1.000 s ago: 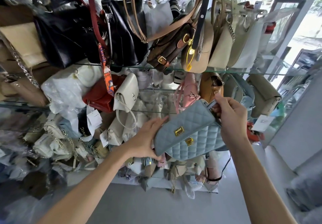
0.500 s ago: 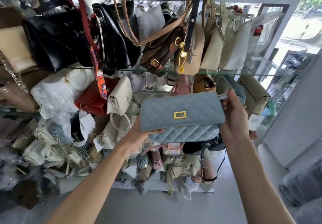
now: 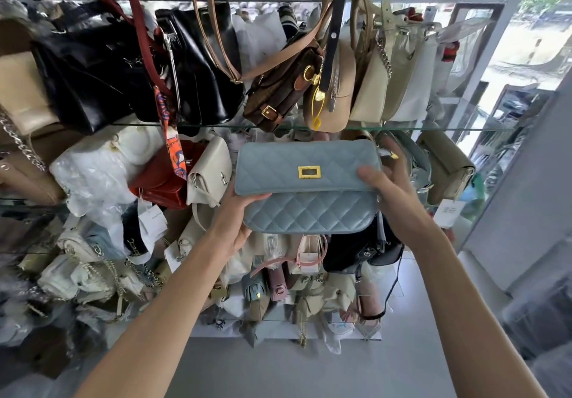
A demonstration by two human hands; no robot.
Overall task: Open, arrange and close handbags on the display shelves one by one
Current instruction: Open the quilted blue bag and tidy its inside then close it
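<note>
While both hands grip the blue quilted bag [image 3: 305, 187] in front of the middle glass shelf [image 3: 433, 129], left hand [image 3: 235, 224] under its corner, right hand [image 3: 388, 180] at its end, pls keep it level w/ flap shut, then slide it in.

Held level at centre frame: pale blue quilted leather handbag [image 3: 305, 187], flap down, gold rectangular clasp [image 3: 308, 172] facing out; left hand [image 3: 236, 216] at 8 o'clock, right hand [image 3: 388, 185] at 3 o'clock.

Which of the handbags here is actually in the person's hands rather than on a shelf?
The light blue quilted bag with the gold rectangular clasp, flap down. The left hand and right hand hold its ends; every other bag sits or hangs on the shelves.
</note>
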